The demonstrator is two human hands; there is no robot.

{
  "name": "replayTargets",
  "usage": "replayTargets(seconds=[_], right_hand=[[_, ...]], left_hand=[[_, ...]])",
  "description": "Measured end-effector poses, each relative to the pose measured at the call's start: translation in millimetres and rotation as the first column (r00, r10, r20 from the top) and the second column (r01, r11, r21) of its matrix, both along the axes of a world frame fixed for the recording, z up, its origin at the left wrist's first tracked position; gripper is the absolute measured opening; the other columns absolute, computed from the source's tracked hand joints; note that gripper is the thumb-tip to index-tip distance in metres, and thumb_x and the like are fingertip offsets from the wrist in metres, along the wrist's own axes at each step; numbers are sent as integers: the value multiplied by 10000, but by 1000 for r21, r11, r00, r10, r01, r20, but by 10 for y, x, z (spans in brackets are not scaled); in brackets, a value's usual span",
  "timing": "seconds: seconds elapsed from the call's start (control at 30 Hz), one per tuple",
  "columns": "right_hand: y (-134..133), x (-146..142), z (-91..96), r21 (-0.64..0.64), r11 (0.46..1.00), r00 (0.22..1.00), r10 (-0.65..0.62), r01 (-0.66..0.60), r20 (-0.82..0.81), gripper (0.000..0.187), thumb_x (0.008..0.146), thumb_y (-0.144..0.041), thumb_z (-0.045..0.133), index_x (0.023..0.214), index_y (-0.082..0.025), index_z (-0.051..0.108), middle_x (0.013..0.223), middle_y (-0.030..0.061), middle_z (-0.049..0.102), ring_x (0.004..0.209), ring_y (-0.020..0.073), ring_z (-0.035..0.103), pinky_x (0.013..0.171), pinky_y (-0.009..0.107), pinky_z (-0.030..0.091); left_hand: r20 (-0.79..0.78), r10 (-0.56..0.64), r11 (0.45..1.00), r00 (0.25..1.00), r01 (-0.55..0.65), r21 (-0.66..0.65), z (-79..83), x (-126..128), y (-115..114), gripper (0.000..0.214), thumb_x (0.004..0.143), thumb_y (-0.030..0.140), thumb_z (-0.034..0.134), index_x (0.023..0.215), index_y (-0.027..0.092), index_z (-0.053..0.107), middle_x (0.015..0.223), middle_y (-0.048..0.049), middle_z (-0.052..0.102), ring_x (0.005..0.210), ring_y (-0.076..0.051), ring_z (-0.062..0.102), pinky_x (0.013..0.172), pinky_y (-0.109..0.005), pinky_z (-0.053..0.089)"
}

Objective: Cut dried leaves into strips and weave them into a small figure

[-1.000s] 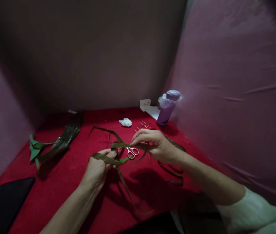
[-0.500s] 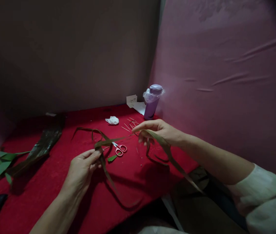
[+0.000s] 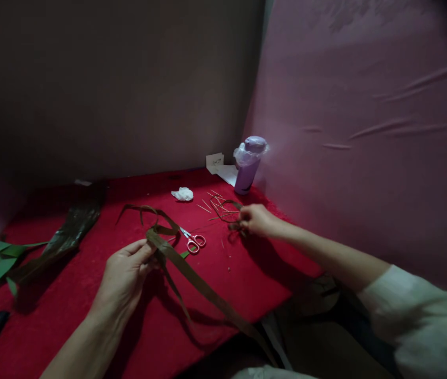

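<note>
My left hand (image 3: 124, 273) pinches a long brownish-green leaf strip (image 3: 195, 279) where it folds over. One length runs down toward the table's front edge, and shorter ends hang below the fingers. Beyond that hand, a curled strip arches over the table. My right hand (image 3: 258, 221) is closed on a dark, thin leaf strip (image 3: 227, 204) whose loop curves out to the left; its fingertips are partly hidden and slightly blurred. Scissors (image 3: 195, 242) with red-and-white handles lie between the hands, a green leaf scrap partly beneath them.
Several thin sticks (image 3: 215, 202) are scattered behind the scissors, near crumpled white tissue (image 3: 184, 194). A purple bottle (image 3: 248, 166) wrapped in plastic stands by white cards (image 3: 215, 162). Green leaves (image 3: 6, 258) and a dark wrapped bundle (image 3: 71, 229) lie left on the red cloth (image 3: 100, 263).
My right hand has let go of the long strip, moved slightly right and closed on a thin dark one. The long strip now falls from my left hand toward the front edge.
</note>
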State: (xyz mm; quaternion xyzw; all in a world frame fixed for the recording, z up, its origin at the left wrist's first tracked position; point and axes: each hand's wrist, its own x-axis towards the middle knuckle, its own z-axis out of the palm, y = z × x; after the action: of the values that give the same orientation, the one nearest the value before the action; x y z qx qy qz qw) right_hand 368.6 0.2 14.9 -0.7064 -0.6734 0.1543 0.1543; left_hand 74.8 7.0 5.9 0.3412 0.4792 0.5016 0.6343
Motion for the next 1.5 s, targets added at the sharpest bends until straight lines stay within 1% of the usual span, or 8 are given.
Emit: replayTargets(seconds=[0.17, 0.33, 0.43, 0.5, 0.67, 0.9, 1.23, 1.5], right_hand=[[435, 9, 244, 191, 979, 991, -92, 72, 98, 268, 781, -57, 430, 979, -107, 604, 912, 110, 643, 769, 171, 598, 623, 242, 396], [-148, -159, 166, 153, 986, 984, 40, -67, 176, 137, 724, -87, 563, 786, -164, 659, 822, 74, 655, 784, 190, 594, 662, 264, 377], [-540, -292, 2, 27, 945, 945, 325, -326, 44, 75, 748, -205, 624, 816, -222, 654, 770, -5, 654, 709, 130, 584, 614, 212, 373], [-672, -359, -109, 32, 933, 933, 359, -359, -6, 130, 739, -215, 650, 868, -212, 630, 830, -3, 639, 702, 115, 566, 605, 199, 372], [-676, -417, -264, 88, 927, 930, 367, -365, -13, 72, 767, -137, 602, 819, -183, 588, 828, 7, 604, 739, 113, 537, 658, 202, 374], [-659, -405, -187, 47, 903, 904, 427, -427, 5, 56, 792, -136, 549, 814, -182, 574, 823, 23, 606, 746, 130, 532, 671, 229, 375], [288, -408, -6, 183, 974, 963, 174, -137, -205, 64, 771, -145, 535, 753, -144, 597, 714, 21, 619, 634, 105, 520, 603, 219, 370], [703, -681, -8, 234, 959, 952, 210, -157, -222, 64, 752, -159, 563, 754, -144, 625, 702, 9, 634, 642, 99, 543, 593, 207, 377]], left_hand=[[-13, 6, 1000, 1000, -6, -6, -6, 10, 22, 294, 410, 251, 811, 639, 103, 699, 587, -31, 681, 520, -113, 586, 463, -174, 476], [-5, 5, 1000, 1000, -6, -16, 10, 22, 23, 305, 391, 256, 820, 626, 106, 696, 576, -28, 678, 513, -109, 585, 472, -173, 479], [-5, -13, 1000, 1000, 13, -19, 0, 24, 14, 307, 397, 265, 822, 630, 108, 698, 576, -25, 678, 508, -105, 583, 460, -164, 467], [-8, -19, 1000, 1000, 19, -24, -11, 24, 7, 308, 399, 270, 823, 631, 109, 699, 577, -24, 679, 509, -105, 585, 460, -163, 465], [-11, -19, 999, 1000, 19, -27, -5, 24, -3, 304, 413, 276, 822, 639, 111, 704, 593, -28, 685, 524, -109, 591, 474, -168, 469], [-2, -30, 999, 1000, 30, -11, -32, 1, 5, 273, 451, 273, 815, 639, 112, 701, 583, -27, 674, 518, -105, 579, 484, -174, 462], [-9, -50, 999, 999, 50, 0, -55, -10, 5, 243, 504, 250, 793, 681, 109, 704, 616, -37, 672, 532, -111, 573, 496, -190, 457], [8, -66, 998, 998, 65, 9, -53, 2, 0, 229, 522, 273, 789, 657, 112, 700, 571, -21, 649, 490, -90, 540, 478, -183, 430]])
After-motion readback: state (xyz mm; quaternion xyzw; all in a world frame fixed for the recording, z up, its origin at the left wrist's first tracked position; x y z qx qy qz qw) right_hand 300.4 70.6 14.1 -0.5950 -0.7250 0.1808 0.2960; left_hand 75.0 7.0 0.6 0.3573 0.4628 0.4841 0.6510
